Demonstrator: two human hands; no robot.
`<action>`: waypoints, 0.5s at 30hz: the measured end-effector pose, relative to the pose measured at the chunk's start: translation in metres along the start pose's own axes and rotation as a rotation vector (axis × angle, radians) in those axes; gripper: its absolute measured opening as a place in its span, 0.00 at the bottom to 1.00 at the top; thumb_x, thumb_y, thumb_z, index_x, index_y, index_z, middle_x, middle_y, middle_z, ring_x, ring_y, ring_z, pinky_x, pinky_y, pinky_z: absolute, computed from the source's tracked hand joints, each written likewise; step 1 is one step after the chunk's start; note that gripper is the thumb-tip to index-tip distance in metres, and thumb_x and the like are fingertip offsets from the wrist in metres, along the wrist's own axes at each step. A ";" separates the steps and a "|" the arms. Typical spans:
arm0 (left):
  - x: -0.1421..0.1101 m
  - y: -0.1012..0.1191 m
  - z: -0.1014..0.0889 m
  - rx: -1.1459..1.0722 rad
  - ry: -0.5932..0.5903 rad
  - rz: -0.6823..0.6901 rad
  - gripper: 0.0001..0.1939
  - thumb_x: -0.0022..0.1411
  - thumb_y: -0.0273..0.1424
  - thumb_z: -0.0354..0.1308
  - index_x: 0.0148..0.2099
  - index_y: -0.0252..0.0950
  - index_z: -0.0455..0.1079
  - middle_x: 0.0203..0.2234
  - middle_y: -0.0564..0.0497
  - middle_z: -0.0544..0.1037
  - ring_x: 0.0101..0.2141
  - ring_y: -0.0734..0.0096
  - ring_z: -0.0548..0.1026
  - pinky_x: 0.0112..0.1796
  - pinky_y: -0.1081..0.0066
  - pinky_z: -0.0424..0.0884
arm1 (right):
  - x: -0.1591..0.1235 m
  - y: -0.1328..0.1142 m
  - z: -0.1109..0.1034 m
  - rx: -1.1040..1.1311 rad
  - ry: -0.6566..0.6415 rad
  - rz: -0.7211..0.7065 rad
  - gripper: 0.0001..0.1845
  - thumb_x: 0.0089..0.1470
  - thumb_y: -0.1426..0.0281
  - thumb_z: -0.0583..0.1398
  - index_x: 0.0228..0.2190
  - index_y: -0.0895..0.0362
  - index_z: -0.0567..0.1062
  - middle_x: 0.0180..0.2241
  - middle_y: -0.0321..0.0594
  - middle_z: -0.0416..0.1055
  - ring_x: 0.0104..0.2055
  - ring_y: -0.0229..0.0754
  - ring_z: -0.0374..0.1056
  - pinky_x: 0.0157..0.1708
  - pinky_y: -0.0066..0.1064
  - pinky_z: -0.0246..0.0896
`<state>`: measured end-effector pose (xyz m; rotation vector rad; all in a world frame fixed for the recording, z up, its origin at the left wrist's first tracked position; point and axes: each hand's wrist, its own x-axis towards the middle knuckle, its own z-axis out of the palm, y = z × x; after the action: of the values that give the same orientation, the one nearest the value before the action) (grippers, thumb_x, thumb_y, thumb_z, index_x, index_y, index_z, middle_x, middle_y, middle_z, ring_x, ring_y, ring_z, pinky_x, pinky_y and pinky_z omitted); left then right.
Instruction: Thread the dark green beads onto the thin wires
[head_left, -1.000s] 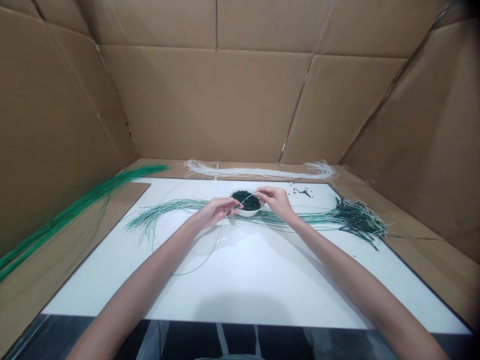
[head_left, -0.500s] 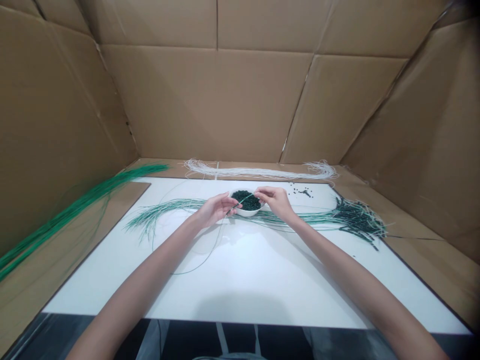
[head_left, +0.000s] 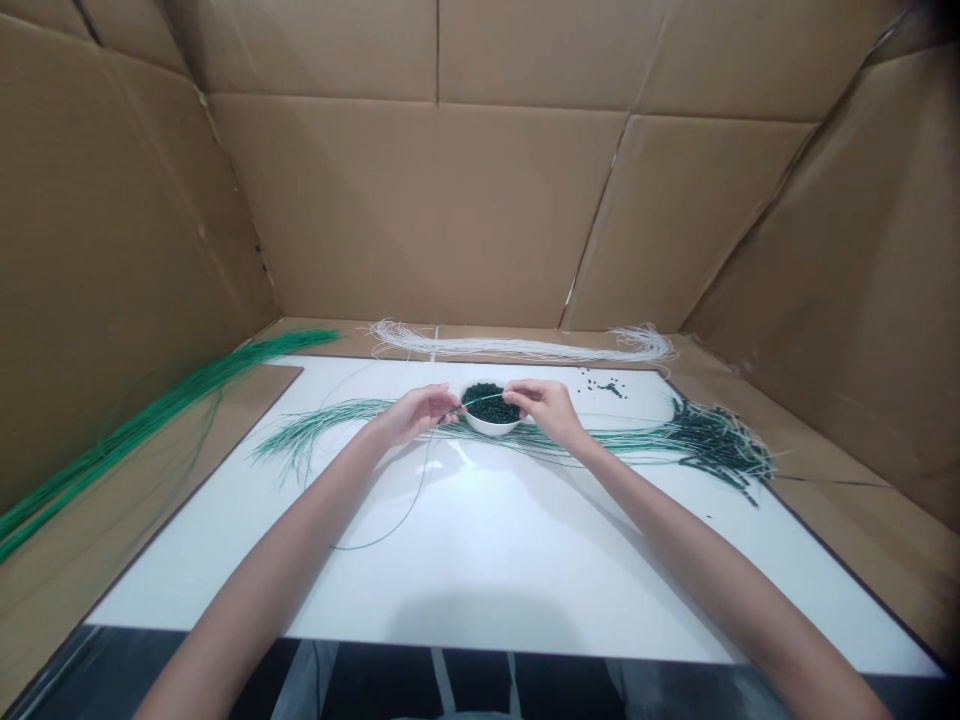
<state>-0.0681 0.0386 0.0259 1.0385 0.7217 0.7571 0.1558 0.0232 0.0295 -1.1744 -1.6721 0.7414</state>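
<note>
A small white bowl (head_left: pixel 489 424) of dark green beads stands at the middle of the white board (head_left: pixel 480 560). My left hand (head_left: pixel 414 412) is pinched on a thin green cord (head_left: pixel 409 505) just left of the bowl; the cord loops down over the board. My right hand (head_left: pixel 550 405) is pinched at the cord's other end, right of the bowl, fingertips over its rim. The cord runs taut between the two hands above the beads. I cannot tell whether a bead sits in the right fingers.
A bundle of green cords (head_left: pixel 615 438) lies across the board behind the bowl, its dark beaded ends (head_left: pixel 716 442) at the right. White cords (head_left: pixel 517 346) lie at the back. Loose beads (head_left: pixel 606 384) are scattered beyond. Green cords (head_left: pixel 150 410) lie left. Cardboard walls enclose everything.
Both hands have drawn slightly apart, and the cord between them now lies nearly level over the bowl. The left hand has shifted a little to the left.
</note>
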 end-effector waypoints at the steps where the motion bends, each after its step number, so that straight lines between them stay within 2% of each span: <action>1: 0.000 0.002 -0.004 0.053 0.024 0.003 0.15 0.52 0.38 0.53 0.29 0.29 0.70 0.27 0.47 0.74 0.27 0.75 0.70 0.33 0.75 0.64 | -0.001 0.000 0.002 -0.013 -0.005 -0.009 0.12 0.41 0.64 0.58 0.23 0.61 0.74 0.20 0.38 0.69 0.16 0.32 0.58 0.20 0.25 0.57; 3: 0.000 0.005 -0.011 0.210 0.080 0.024 0.17 0.52 0.40 0.52 0.27 0.30 0.69 0.25 0.48 0.74 0.28 0.73 0.71 0.34 0.73 0.65 | -0.002 -0.002 0.007 -0.056 -0.014 -0.044 0.11 0.42 0.64 0.57 0.23 0.60 0.74 0.20 0.37 0.69 0.16 0.32 0.58 0.21 0.26 0.57; 5: -0.001 0.009 -0.012 0.454 0.199 0.104 0.18 0.51 0.42 0.51 0.27 0.30 0.69 0.24 0.47 0.74 0.29 0.70 0.71 0.35 0.71 0.65 | -0.003 -0.005 0.011 -0.100 -0.027 -0.080 0.11 0.43 0.65 0.57 0.22 0.60 0.74 0.20 0.37 0.70 0.17 0.33 0.59 0.21 0.26 0.57; 7: -0.001 0.011 -0.006 0.731 0.356 0.260 0.18 0.50 0.42 0.51 0.27 0.31 0.70 0.27 0.47 0.75 0.32 0.67 0.71 0.37 0.69 0.65 | -0.004 -0.007 0.014 -0.125 -0.033 -0.104 0.10 0.43 0.66 0.57 0.22 0.59 0.74 0.21 0.37 0.70 0.18 0.33 0.60 0.22 0.25 0.57; 9: -0.002 0.012 0.007 0.943 0.420 0.426 0.14 0.50 0.39 0.52 0.30 0.33 0.70 0.30 0.49 0.75 0.35 0.67 0.70 0.39 0.70 0.65 | -0.003 -0.008 0.015 -0.133 -0.036 -0.125 0.09 0.44 0.67 0.56 0.22 0.59 0.74 0.22 0.37 0.70 0.19 0.33 0.62 0.24 0.25 0.58; 11: -0.001 0.010 0.020 1.069 0.334 0.527 0.12 0.51 0.37 0.52 0.35 0.35 0.70 0.35 0.50 0.75 0.38 0.68 0.70 0.39 0.72 0.65 | -0.003 -0.008 0.015 -0.132 -0.026 -0.142 0.09 0.45 0.67 0.56 0.22 0.59 0.74 0.23 0.37 0.71 0.20 0.34 0.63 0.25 0.25 0.58; 13: 0.002 0.006 0.032 1.146 0.239 0.573 0.12 0.52 0.36 0.53 0.37 0.37 0.70 0.35 0.52 0.75 0.37 0.69 0.70 0.38 0.72 0.65 | -0.002 -0.008 0.015 -0.127 -0.008 -0.144 0.09 0.45 0.68 0.56 0.22 0.59 0.73 0.23 0.37 0.70 0.21 0.34 0.63 0.26 0.26 0.59; 15: 0.005 -0.001 0.038 1.182 0.225 0.602 0.10 0.53 0.35 0.52 0.36 0.38 0.70 0.32 0.52 0.76 0.34 0.71 0.71 0.36 0.73 0.65 | -0.002 -0.008 0.014 -0.107 0.000 -0.133 0.08 0.44 0.68 0.56 0.22 0.59 0.73 0.23 0.38 0.70 0.21 0.34 0.63 0.26 0.26 0.59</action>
<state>-0.0340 0.0243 0.0369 2.3371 1.1008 0.9719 0.1396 0.0186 0.0303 -1.1232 -1.7895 0.5753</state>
